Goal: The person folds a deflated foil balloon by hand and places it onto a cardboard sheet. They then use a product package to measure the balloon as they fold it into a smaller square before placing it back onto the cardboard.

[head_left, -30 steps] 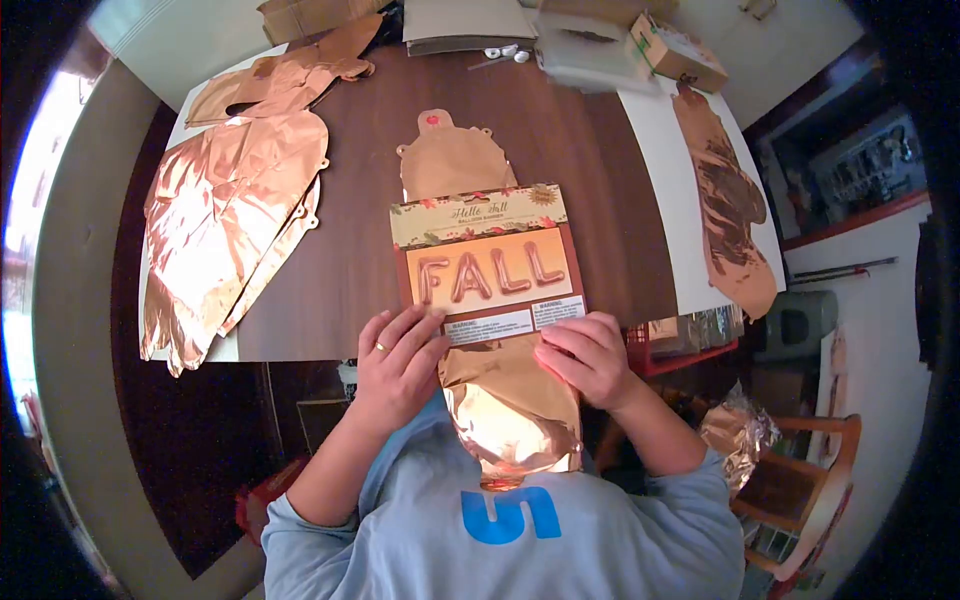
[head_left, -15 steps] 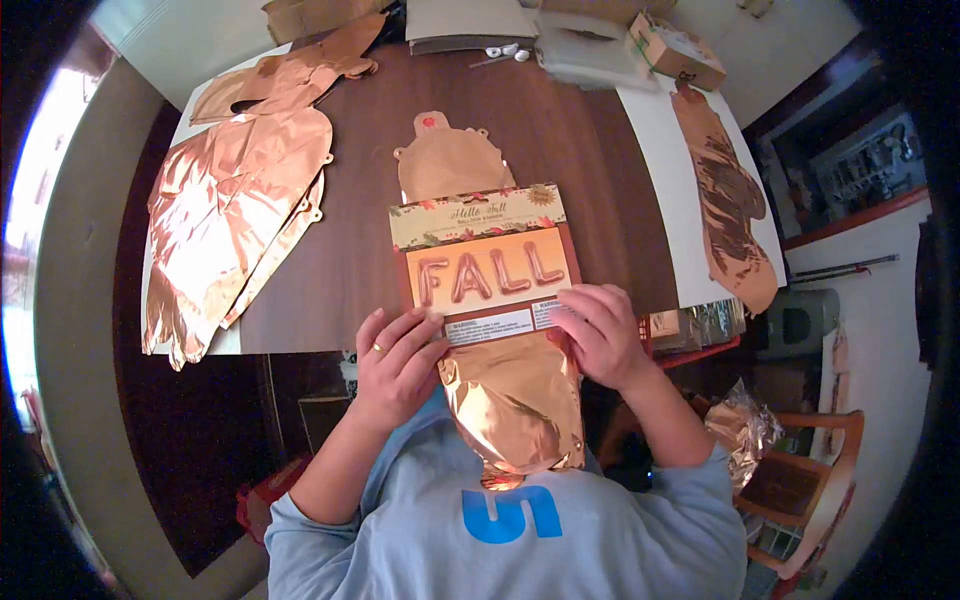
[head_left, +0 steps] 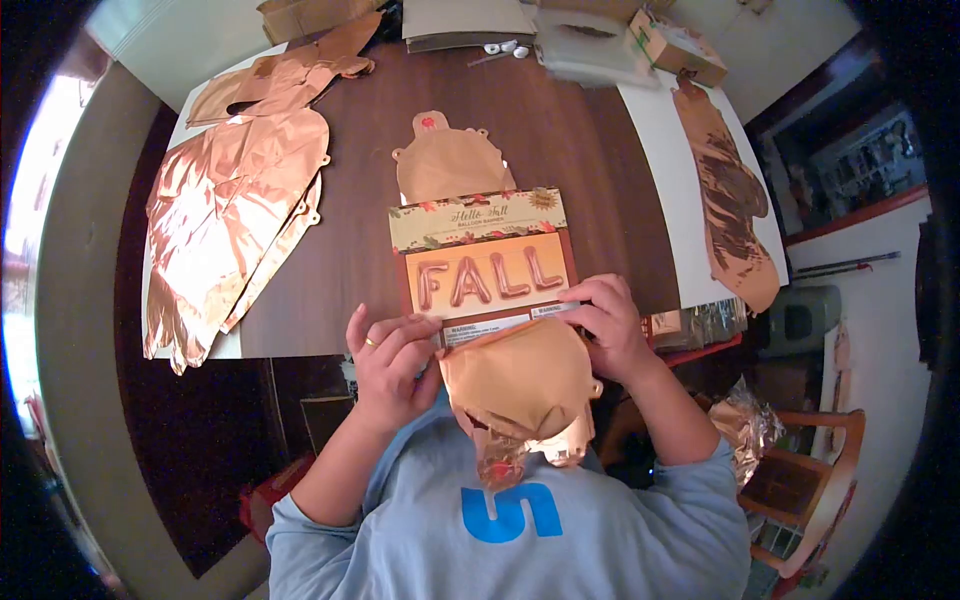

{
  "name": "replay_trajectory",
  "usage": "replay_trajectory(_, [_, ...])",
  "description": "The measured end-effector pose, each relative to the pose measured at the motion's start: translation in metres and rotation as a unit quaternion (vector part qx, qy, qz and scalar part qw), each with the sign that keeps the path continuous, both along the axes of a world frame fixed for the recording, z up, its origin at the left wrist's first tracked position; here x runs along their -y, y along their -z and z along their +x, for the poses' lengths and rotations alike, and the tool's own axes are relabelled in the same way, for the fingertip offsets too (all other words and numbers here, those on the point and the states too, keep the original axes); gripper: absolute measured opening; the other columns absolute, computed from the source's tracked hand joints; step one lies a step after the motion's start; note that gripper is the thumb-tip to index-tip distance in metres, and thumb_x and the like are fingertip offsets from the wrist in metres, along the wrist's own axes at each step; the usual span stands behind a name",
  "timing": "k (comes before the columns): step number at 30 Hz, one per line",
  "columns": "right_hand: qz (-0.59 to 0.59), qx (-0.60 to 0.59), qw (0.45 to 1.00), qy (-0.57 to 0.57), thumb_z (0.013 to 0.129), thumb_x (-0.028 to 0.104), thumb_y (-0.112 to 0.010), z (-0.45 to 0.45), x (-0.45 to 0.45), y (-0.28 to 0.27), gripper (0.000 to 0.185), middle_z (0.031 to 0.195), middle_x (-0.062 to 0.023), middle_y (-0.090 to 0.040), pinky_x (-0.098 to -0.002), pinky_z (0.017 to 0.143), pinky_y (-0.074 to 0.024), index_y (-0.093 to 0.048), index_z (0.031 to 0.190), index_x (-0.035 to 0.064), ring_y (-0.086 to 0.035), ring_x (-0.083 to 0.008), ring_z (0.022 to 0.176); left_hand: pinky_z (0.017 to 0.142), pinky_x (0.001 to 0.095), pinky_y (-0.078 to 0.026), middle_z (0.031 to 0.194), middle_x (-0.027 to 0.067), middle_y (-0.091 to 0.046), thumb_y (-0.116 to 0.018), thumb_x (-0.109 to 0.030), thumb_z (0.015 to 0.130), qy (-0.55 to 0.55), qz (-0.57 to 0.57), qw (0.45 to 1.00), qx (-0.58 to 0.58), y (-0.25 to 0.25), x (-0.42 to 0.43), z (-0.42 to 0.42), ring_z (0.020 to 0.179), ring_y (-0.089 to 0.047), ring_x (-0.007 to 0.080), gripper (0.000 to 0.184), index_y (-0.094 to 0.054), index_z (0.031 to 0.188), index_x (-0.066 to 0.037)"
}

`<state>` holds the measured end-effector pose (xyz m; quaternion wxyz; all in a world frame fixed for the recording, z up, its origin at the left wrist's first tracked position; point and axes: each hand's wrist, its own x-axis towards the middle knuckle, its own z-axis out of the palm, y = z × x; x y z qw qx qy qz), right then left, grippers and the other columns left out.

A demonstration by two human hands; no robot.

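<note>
At the centre of the frame, the FALL card [head_left: 485,250] lies between the two hands; the left hand [head_left: 393,365] grips its lower left edge, fingers bent close together over the front; the right hand [head_left: 612,330] pinches the lower right corner, fingertips on the front; copper foil [head_left: 520,375] hangs below the card, between both sets of fingers, its lower end near the shirt [head_left: 510,545], bottom centre.

Near end of copper foil balloon [head_left: 520,375] now raised over lower edge of FALL balloon-banner card [head_left: 490,275], covering more of warning labels [head_left: 468,332]; side tab [head_left: 597,388] newly visible; right hand [head_left: 612,325] higher along card.
</note>
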<state>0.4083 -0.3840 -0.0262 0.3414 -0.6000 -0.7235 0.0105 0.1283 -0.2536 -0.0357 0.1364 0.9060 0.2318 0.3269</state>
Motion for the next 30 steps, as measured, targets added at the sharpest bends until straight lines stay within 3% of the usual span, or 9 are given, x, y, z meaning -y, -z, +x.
replay_trajectory(5, [-0.053, -0.030, 0.997, 0.053, 0.072, 0.016, -0.081, -0.007, -0.003, -0.009, 0.043, 0.111, -0.0102, -0.061, -0.0439, 0.089, -0.0445, -0.058, 0.107, 0.0093, -0.058, -0.0334, 0.101, 0.106, 0.0514, -0.037, 0.102, 0.0065, -0.069, -0.075, -0.012, 0.076, -0.027, -0.076, 0.997, 0.020, -0.003, 0.003, 0.006, 0.103, -0.064, 0.0257, 0.021, -0.056, 0.084, -0.011])
replay_trajectory(8, [-0.027, -0.059, 0.994, 0.091, 0.075, 0.016, -0.081, -0.012, -0.006, 0.001, 0.051, 0.113, -0.0138, -0.060, -0.0450, 0.090, -0.0443, -0.053, 0.117, 0.0076, -0.058, -0.0352, 0.104, 0.099, 0.0526, -0.043, 0.109, 0.0095, -0.066, -0.074, -0.013, 0.075, -0.121, -0.148, 0.977, 0.099, 0.010, 0.010, 0.010, 0.105, -0.062, 0.0298, 0.023, -0.055, 0.087, -0.011])
replay_trajectory(11, [-0.037, -0.086, 0.990, 0.110, 0.076, 0.015, -0.081, -0.017, -0.005, -0.001, 0.060, 0.116, -0.0151, -0.059, -0.0455, 0.091, -0.0447, -0.049, 0.126, 0.0058, -0.057, -0.0363, 0.105, 0.099, 0.0526, -0.044, 0.122, 0.0109, -0.062, -0.076, -0.015, 0.072, -0.041, 0.077, 0.992, 0.087, 0.023, 0.002, 0.002, 0.113, -0.059, 0.0338, 0.031, -0.059, 0.097, -0.010])
replay_trajectory(14, [-0.024, -0.047, 0.993, 0.102, 0.077, 0.015, -0.079, -0.019, -0.008, -0.006, 0.052, 0.118, -0.0133, -0.059, -0.0437, 0.089, -0.0458, -0.056, 0.123, 0.0094, -0.058, -0.0347, 0.103, 0.106, 0.0520, -0.040, 0.136, 0.0125, -0.056, -0.069, -0.018, 0.076, 0.174, 0.134, 0.975, -0.016, -0.008, 0.014, 0.008, 0.125, -0.054, 0.0333, 0.044, -0.060, 0.118, -0.008])
replay_trajectory(17, [-0.032, 0.062, 0.995, 0.075, 0.079, 0.017, -0.076, -0.018, -0.008, -0.008, 0.038, 0.120, -0.0108, -0.058, -0.0412, 0.086, -0.0470, -0.065, 0.115, 0.0152, -0.057, -0.0310, 0.099, 0.112, 0.0500, -0.035, 0.146, 0.0133, -0.050, -0.060, -0.020, 0.084, 0.238, 0.095, 0.956, -0.144, -0.023, 0.024, 0.041, 0.135, -0.047, 0.0320, 0.054, -0.055, 0.136, -0.007])
replay_trajectory(20, [-0.022, 0.137, 0.987, 0.077, 0.079, 0.022, -0.075, -0.015, -0.009, -0.003, 0.034, 0.126, -0.0084, -0.057, -0.0396, 0.082, -0.0472, -0.071, 0.113, 0.0216, -0.056, -0.0274, 0.095, 0.115, 0.0506, -0.031, 0.150, 0.0155, -0.046, -0.051, -0.019, 0.089, 0.155, 0.118, 0.947, -0.254, -0.012, 0.022, 0.047, 0.139, -0.043, 0.0314, 0.055, -0.049, 0.141, -0.004])
replay_trajectory(25, [-0.069, 0.150, 0.982, 0.093, 0.079, 0.026, -0.077, -0.014, -0.009, -0.014, 0.048, 0.135, -0.0123, -0.053, -0.0415, 0.085, -0.0465, -0.067, 0.125, 0.0234, -0.054, -0.0300, 0.098, 0.117, 0.0532, -0.027, 0.154, 0.0227, -0.037, -0.067, -0.016, 0.076, 0.047, 0.057, 0.968, -0.240, 0.001, 0.019, 0.012, 0.143, -0.038, 0.0382, 0.075, -0.043, 0.144, 0.002])
replay_trajectory(30, [-0.097, 0.158, 0.979, 0.087, 0.079, 0.028, -0.078, -0.011, -0.015, -0.022, 0.052, 0.140, -0.0158, -0.049, -0.0439, 0.088, -0.0456, -0.064, 0.129, 0.0239, -0.052, -0.0312, 0.103, 0.116, 0.0575, -0.026, 0.155, 0.0219, -0.036, -0.071, -0.022, 0.075, -0.027, 0.007, 0.965, -0.259, -0.018, 0.038, 0.014, 0.145, -0.033, 0.0399, 0.078, -0.044, 0.144, 0.002])
